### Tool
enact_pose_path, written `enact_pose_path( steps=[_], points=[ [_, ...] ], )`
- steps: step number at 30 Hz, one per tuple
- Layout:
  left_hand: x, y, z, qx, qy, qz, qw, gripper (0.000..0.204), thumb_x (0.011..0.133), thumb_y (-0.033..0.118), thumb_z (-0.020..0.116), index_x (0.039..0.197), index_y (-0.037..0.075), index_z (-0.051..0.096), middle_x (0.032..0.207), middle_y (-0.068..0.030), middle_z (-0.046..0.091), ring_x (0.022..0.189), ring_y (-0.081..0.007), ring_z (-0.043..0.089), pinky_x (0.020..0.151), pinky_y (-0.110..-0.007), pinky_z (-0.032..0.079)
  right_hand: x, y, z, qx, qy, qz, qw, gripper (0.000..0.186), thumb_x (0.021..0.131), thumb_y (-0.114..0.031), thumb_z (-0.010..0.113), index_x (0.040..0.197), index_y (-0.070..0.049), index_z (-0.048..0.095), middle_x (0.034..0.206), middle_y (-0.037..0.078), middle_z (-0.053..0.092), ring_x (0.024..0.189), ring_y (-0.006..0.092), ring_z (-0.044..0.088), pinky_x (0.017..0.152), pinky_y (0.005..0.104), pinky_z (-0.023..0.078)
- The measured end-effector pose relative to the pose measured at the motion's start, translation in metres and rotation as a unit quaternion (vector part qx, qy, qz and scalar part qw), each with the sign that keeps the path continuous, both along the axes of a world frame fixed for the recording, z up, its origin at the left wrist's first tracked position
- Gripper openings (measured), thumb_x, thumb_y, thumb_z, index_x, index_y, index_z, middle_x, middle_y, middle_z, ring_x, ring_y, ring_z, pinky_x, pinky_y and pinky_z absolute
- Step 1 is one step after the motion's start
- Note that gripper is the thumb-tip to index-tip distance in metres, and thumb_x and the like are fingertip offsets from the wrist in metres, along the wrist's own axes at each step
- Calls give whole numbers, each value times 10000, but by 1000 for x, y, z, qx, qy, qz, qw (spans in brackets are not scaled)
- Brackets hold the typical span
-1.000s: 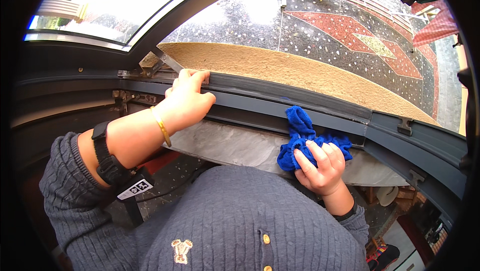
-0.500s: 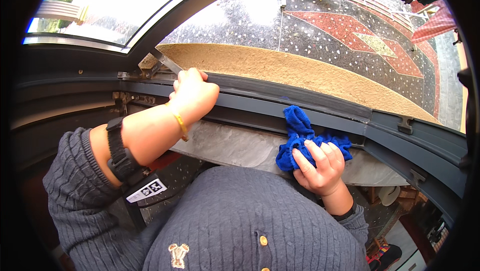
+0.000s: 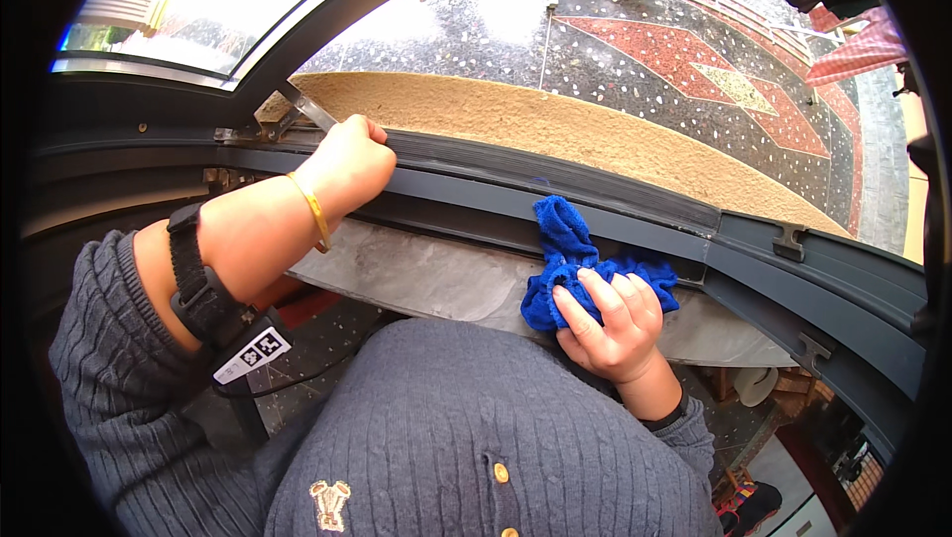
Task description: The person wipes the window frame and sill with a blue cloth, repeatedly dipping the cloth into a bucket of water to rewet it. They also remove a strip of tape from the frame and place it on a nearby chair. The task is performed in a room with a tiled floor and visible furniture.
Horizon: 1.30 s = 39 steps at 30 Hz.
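Note:
My left hand [image 3: 349, 168] is closed at the near end of a flat silvery window stay arm [image 3: 315, 111]. This bar slants from the corner of the opened sash [image 3: 213, 79] toward the grey window frame. My fingertips are hidden behind the back of the hand. On the right, my right hand [image 3: 617, 327] grips a bunched blue cloth [image 3: 565, 239] over the inner sill. One end of the cloth rises against the frame's lower rail [image 3: 466, 198], and another part spreads to the right behind my fingers.
A grey stone sill [image 3: 416, 274] runs along the inside. Outside lie a tan rough ledge [image 3: 555, 125] and speckled paving [image 3: 476, 31]. Window catches [image 3: 790, 242] stick out of the right frame. Hanging clothes [image 3: 861, 49] show at upper right. A dark cable [image 3: 297, 378] hangs below my left arm.
The whole view has shifted slightly, so the frame and both hands sit further left and a little higher or lower. Both hands keep their holds; the cloth looks much the same.

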State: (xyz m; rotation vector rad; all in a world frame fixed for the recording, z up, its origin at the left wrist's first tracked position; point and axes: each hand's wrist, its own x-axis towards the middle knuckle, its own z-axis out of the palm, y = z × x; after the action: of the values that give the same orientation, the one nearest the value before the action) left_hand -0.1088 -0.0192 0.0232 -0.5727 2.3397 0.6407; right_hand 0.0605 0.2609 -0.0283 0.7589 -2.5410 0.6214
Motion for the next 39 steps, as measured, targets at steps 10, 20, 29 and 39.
enact_pose_path(
  steps=[10,20,29,39],
  points=[
    [0,-33,9,203,-3,-7,979,563,718,-122,416,1238,-7,597,1153,-75,596,1081,-159,518,852,-226,426,-17,-19,40,-15,-76,-46,996,587,821,-570,644,1250,-172,598,1367,92,520,1259,318,410,1078,511,254],
    [4,-49,-4,275,22,-58,959,543,755,-118,441,1274,-32,578,1225,-118,615,1196,-204,530,1030,-285,406,-195,-150,42,50,-448,53,891,467,845,-7,473,1285,-88,606,1203,201,651,1147,347,608,968,406,474],
    [13,-56,-5,188,95,-149,966,540,765,-49,477,1278,58,610,1275,-113,598,1237,-242,536,1069,-321,392,-221,-160,32,54,-498,126,856,316,812,-45,580,1098,-103,702,890,67,681,857,178,633,802,325,505],
    [15,-58,2,165,99,-199,961,554,780,-1,492,1310,122,594,1307,-90,576,1260,-255,520,1075,-332,395,-228,-152,24,101,-397,231,882,253,786,-52,607,1019,-97,694,1023,94,604,974,259,617,879,367,483]
  ],
)
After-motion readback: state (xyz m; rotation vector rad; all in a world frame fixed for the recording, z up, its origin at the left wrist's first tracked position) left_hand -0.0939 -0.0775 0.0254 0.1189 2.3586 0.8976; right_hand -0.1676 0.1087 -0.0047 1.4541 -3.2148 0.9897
